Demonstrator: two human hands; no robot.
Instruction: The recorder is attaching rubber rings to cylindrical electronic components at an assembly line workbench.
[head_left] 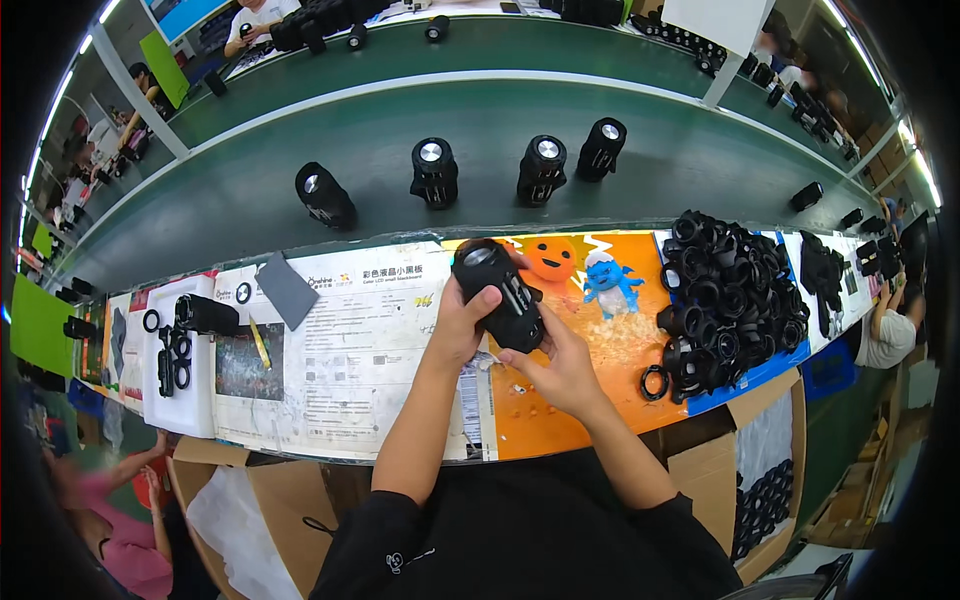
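Over the middle of the bench I hold a black cylindrical speaker (507, 305), tilted, with its round end toward the upper left. My left hand (460, 325) is closed around its left side, the thumb lying near the round end. My right hand (560, 370) grips the lower right end, thumb underneath and fingers partly hidden behind the body. Just right of the hands, a blue cartoon figure (610, 285) shows on the orange sheet (560, 410). A large heap of black plastic rings (730, 300) lies farther right, with one loose ring (654, 382) at its near edge.
Several similar black speakers stand on the green conveyor (380, 130) beyond the bench. At left, a white foam tray (200, 410) holds another speaker (206, 314) and rings, near a yellow pen (261, 345) and grey sheet (287, 290). Cardboard boxes (275, 520) flank me below; other people work around.
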